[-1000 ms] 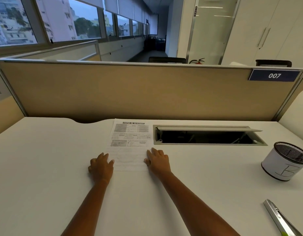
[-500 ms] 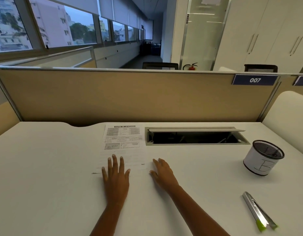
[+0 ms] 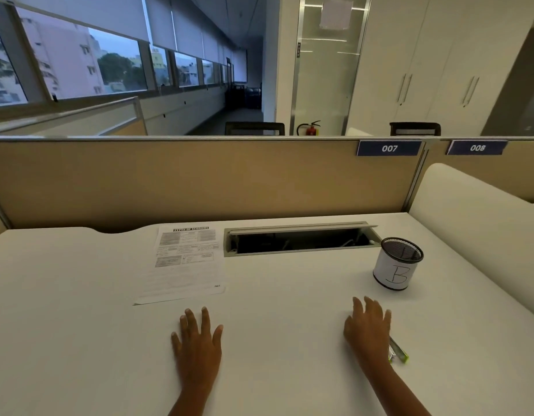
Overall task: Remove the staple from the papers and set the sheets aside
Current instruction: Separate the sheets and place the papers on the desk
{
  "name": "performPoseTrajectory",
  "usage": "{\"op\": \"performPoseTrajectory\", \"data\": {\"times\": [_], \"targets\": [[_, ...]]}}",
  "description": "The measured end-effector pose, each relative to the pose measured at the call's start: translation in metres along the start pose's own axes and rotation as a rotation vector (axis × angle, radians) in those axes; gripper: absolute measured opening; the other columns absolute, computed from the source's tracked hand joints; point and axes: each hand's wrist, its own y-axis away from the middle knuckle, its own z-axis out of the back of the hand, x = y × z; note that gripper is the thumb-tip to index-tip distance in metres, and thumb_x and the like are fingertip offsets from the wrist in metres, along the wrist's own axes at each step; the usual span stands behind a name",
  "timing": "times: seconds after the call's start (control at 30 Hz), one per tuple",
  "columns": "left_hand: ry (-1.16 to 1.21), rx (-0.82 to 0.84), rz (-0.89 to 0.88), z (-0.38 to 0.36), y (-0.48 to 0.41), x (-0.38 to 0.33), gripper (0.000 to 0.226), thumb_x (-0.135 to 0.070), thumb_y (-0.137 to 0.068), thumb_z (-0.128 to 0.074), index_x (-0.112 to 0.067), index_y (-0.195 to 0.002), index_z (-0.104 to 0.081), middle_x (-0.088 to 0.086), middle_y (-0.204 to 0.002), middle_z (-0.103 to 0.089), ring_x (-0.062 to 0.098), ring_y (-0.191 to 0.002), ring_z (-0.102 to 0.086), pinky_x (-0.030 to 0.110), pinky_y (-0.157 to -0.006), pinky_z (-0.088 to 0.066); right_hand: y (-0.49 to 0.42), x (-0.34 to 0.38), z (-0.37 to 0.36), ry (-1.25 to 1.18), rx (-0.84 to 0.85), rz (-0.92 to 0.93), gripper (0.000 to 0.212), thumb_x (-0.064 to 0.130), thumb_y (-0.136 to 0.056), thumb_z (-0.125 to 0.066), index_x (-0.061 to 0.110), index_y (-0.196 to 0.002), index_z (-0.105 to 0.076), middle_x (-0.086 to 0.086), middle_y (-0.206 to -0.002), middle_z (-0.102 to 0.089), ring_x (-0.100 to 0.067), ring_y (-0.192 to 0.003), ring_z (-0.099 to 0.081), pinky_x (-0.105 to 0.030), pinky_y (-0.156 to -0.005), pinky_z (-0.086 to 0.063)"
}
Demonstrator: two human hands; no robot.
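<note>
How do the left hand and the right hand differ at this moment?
The left hand lies spread on bare desk, just below the papers and apart from them; the right hand is over the staple remover, hiding most of it. The left hand is near the desk's middle; the right hand is nearer the mesh cup. Both are open, palms down.

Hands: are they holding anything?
No. The left hand lies flat on the desk; the right hand hovers open over the staple remover.

dim office: tan partition (image 3: pixel 199 181), white desk (image 3: pixel 79 295), windows (image 3: pixel 79 64), white cabinets (image 3: pixel 439 70)
</note>
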Motion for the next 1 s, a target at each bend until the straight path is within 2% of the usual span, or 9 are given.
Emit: {"op": "performPoseTrajectory", "data": {"times": [0.07, 0.13, 0.23, 0.33, 0.4, 0.53, 0.7, 0.87, 1.0], "targets": [[-0.017, 0.03, -0.014, 0.001, 0.008, -0.003, 0.093, -0.054, -0.086, 0.009, 0.004, -0.106, -0.061, 0.038, -0.106, -0.061, 0.052, -0.095, -0.06, 0.067, -0.074, -0.046, 0.008, -0.015, 0.002, 0.052, 0.141, -0.132, 0.046, 0.012, -0.089, -0.043, 0.007, -0.134, -0.04, -0.018, -0.14, -0.043, -0.031, -0.131, -0.039, -0.052, -0.11, -0.024], [-0.021, 0.015, -0.023, 0.0, 0.013, -0.003, 0.093, -0.054, -0.086, 0.008, 0.005, -0.105, -0.061, 0.038, -0.106, -0.061, 0.052, -0.095, -0.06, 0.066, -0.074, -0.046, 0.014, -0.025, 0.001, 0.059, 0.181, -0.2, 0.047, 0.02, -0.091, -0.037, 0.017, -0.138, -0.031, -0.008, -0.142, -0.039, -0.024, -0.13, -0.037, -0.045, -0.108, -0.027], [-0.016, -0.013, -0.031, -0.003, 0.018, -0.003, 0.097, -0.057, -0.084, 0.01, 0.005, -0.107, -0.06, 0.038, -0.109, -0.059, 0.053, -0.099, -0.058, 0.066, -0.078, -0.045, 0.022, -0.028, 0.009, -0.008, 0.148, -0.245, 0.039, 0.008, -0.086, -0.042, 0.01, -0.124, -0.047, -0.011, -0.109, -0.058, -0.031, -0.099, -0.056, -0.041, -0.082, -0.046], [-0.003, -0.073, -0.024, -0.004, 0.02, -0.001, 0.103, -0.061, -0.079, 0.015, 0.005, -0.111, -0.057, 0.038, -0.115, -0.056, 0.052, -0.106, -0.054, 0.065, -0.086, -0.042, 0.028, -0.033, 0.006, -0.093, 0.025, -0.164, 0.034, -0.012, -0.077, -0.047, -0.005, -0.107, -0.061, -0.025, -0.079, -0.061, -0.04, -0.072, -0.059, -0.044, -0.061, -0.047], [-0.011, -0.11, -0.029, -0.001, 0.019, 0.0, 0.105, -0.062, -0.077, 0.017, 0.004, -0.113, -0.056, 0.037, -0.117, -0.055, 0.052, -0.108, -0.053, 0.064, -0.088, -0.041, 0.028, -0.035, 0.007, -0.054, 0.093, -0.154, 0.04, -0.005, -0.086, -0.042, 0.004, -0.123, -0.052, -0.019, -0.093, -0.06, -0.036, -0.085, -0.056, -0.041, -0.068, -0.046], [-0.049, -0.051, -0.038, 0.011, 0.016, 0.001, 0.093, -0.05, -0.088, 0.007, 0.009, -0.097, -0.064, 0.039, -0.097, -0.064, 0.053, -0.087, -0.062, 0.065, -0.067, -0.049, 0.023, -0.024, 0.003, -0.022, 0.113, -0.066, 0.045, 0.007, -0.093, -0.029, 0.019, -0.136, -0.034, -0.006, -0.109, -0.054, -0.023, -0.099, -0.051, -0.03, -0.079, -0.045], [-0.021, -0.095, -0.051, 0.023, -0.001, 0.006, 0.095, -0.051, -0.087, 0.008, 0.011, -0.098, -0.063, 0.041, -0.097, -0.062, 0.056, -0.087, -0.06, 0.067, -0.067, -0.047, 0.012, 0.027, -0.002, -0.082, 0.15, 0.025, 0.046, 0.009, -0.093, -0.03, 0.019, -0.138, -0.032, -0.006, -0.117, -0.052, -0.023, -0.105, -0.05, -0.03, -0.083, -0.044], [0.046, -0.175, 0.007, 0.026, -0.021, 0.019, 0.107, -0.064, -0.075, 0.017, 0.004, -0.11, -0.058, 0.044, -0.114, -0.052, 0.065, -0.102, -0.047, 0.075, -0.081, -0.035, -0.002, 0.095, -0.014, -0.183, 0.179, 0.149, 0.045, 0.006, -0.093, -0.03, 0.015, -0.137, -0.034, -0.01, -0.119, -0.053, -0.025, -0.106, -0.05, -0.032, -0.083, -0.045], [0.048, -0.109, 0.061, 0.026, -0.042, 0.039, 0.103, -0.063, -0.078, 0.014, 0.001, -0.109, -0.059, 0.046, -0.111, -0.052, 0.066, -0.097, -0.048, 0.079, -0.073, -0.034, -0.015, 0.146, -0.023, -0.237, 0.202, 0.222, 0.044, 0.006, -0.094, -0.033, 0.014, -0.138, -0.033, -0.012, -0.124, -0.052, -0.025, -0.11, -0.049, -0.031, -0.087, -0.044]]}}
